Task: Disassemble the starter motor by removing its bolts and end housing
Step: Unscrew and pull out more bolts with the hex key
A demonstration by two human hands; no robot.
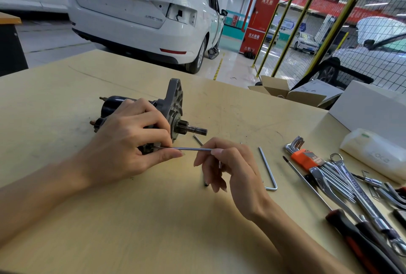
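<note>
Turning: right hand (pixel 228 164) pinches hex key (pixel 189 148), seated in a near bolt.
Bracing: left hand (pixel 131 139) grips starter motor (pixel 173 107).
Next: likely keep loosening, steadily.

One head-worn camera looks forward and down across the table (pixel 66 102), close above the motor (pixel 173 107) at its centre; tools (pixel 325 170) lie right of the motor, a car (pixel 140 10) beyond it.

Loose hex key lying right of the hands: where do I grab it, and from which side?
Pinch the hex key mid-way along its long straight arm, from above. It lies flat on the table, with clear table both sides; the short bent end nearest you leaves little to grip.
</note>
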